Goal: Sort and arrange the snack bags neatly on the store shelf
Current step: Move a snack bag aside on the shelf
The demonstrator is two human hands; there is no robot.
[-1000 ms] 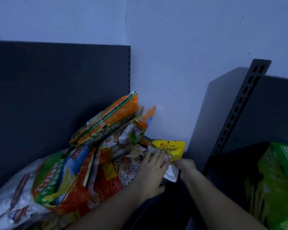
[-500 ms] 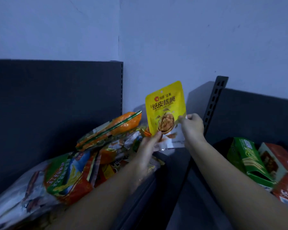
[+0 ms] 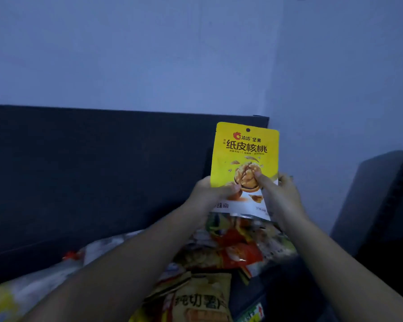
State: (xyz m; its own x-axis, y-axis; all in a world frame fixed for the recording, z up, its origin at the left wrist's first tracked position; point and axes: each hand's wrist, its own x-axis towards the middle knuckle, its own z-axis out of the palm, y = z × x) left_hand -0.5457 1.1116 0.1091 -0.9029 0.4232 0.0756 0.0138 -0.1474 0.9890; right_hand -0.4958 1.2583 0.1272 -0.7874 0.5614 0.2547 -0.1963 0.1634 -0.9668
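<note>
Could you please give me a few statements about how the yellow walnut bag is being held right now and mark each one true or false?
1. Both the left hand and right hand grip the yellow walnut bag. True.
2. The bag is held upside down. False: its hang hole is at the top.
3. The bag's printed front faces the camera. True.
4. The bag lies flat among the pile of snack bags. False: it is held upright above them.

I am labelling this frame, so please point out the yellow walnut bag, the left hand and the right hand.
yellow walnut bag (image 3: 246,156): head view, on the yellow front below the printed title.
left hand (image 3: 209,194): head view, on the back of the hand.
right hand (image 3: 278,194): head view, on the back of the hand.
</note>
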